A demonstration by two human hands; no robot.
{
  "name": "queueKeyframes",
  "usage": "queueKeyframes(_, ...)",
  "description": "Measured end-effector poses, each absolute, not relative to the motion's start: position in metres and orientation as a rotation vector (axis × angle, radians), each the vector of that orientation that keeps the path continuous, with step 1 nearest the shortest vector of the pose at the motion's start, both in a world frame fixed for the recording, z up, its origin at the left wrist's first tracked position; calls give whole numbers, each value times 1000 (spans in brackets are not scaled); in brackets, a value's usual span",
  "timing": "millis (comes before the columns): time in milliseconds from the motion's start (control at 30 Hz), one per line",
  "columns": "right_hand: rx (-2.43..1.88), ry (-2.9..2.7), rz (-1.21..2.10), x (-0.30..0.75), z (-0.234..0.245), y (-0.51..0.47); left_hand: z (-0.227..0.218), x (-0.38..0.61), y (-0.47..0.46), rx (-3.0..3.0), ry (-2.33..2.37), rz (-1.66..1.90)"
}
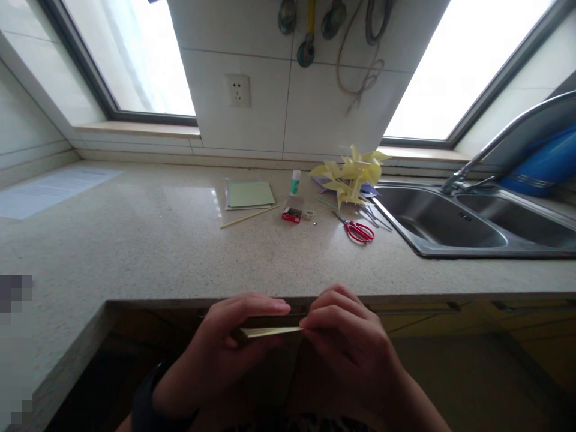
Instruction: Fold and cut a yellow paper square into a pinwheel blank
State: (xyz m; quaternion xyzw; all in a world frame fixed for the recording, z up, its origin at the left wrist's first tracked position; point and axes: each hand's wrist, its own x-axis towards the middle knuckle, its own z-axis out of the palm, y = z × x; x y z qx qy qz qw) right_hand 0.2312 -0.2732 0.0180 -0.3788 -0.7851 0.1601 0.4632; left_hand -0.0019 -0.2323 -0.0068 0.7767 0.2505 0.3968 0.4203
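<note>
Both hands are held in front of the counter's front edge, below its top. My left hand (225, 348) curls its fingers around a folded yellow paper (270, 331), seen edge-on. My right hand (346, 348) pinches the paper's right end between thumb and fingers. On the counter behind lie several yellow paper pinwheels (353, 174) in a heap, red-handled scissors (359, 230), a glue stick (295, 181), a small red box (292, 214), a thin wooden stick (249, 217) and a stack of green and white paper sheets (249, 195).
A speckled stone counter (157, 240) runs along the wall under two windows. A steel double sink (459, 225) with a tap (499, 141) is at the right, a blue tub (540, 162) behind it. A printed sheet (49, 189) lies far left. Cables hang on the tiled wall.
</note>
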Motion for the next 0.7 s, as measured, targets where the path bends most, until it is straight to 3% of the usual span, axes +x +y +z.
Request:
queueKeyframes(133,-922,-1961,427,228,24,-273,1,3,-233,1774,581,662)
queueKeyframes(300,-1042,-2000,474,252,29,-256,4,7,-224,1740,576,582)
queueKeyframes(467,-1708,-1714,8,322,24,-197,19,5,-208,1891,602,554)
queueKeyframes(700,-2095,-1730,15,397,18,-124,33,6,-176,1701,526,589)
